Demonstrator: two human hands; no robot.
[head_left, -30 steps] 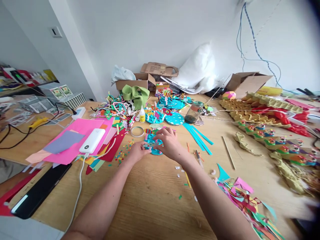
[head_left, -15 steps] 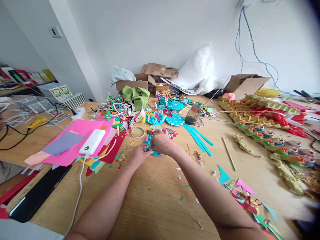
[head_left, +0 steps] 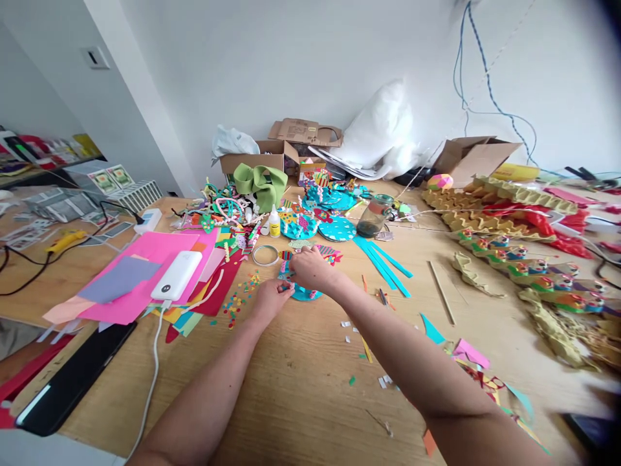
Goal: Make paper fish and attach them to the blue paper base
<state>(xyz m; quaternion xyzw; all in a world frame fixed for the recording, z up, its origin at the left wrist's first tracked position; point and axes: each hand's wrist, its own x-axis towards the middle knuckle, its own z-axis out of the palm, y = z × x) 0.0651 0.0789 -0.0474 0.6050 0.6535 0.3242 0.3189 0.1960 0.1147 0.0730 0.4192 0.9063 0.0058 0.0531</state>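
Note:
Both my hands are over a round blue craft base (head_left: 308,296) with raised blue and colourful parts, mostly covered by my fingers. My left hand (head_left: 272,299) pinches a small bluish paper piece at the base's left side; only a sliver of it shows. Fingers curled downward, my right hand (head_left: 313,268) bends over the base's middle, its fingertips hidden. Just beyond them are a striped yellow-and-red paper fish (head_left: 285,255) and a pink patterned paper fish (head_left: 330,254). A roll of tape (head_left: 266,255) lies to the left, with a glue bottle (head_left: 274,222) upright behind it.
Blue dotted discs (head_left: 338,228) and a glass jar (head_left: 372,217) stand farther back. Blue strips (head_left: 383,265) and a wooden stick (head_left: 441,292) lie right. A white power bank (head_left: 177,275) with a cable rests on coloured paper at left. Egg-carton pieces (head_left: 485,220) fill the far right.
My right hand has moved slightly left and curled down over the blue base. The bluish paper piece, plainer between my hands earlier, is now mostly hidden. My left hand stays nearly in place.

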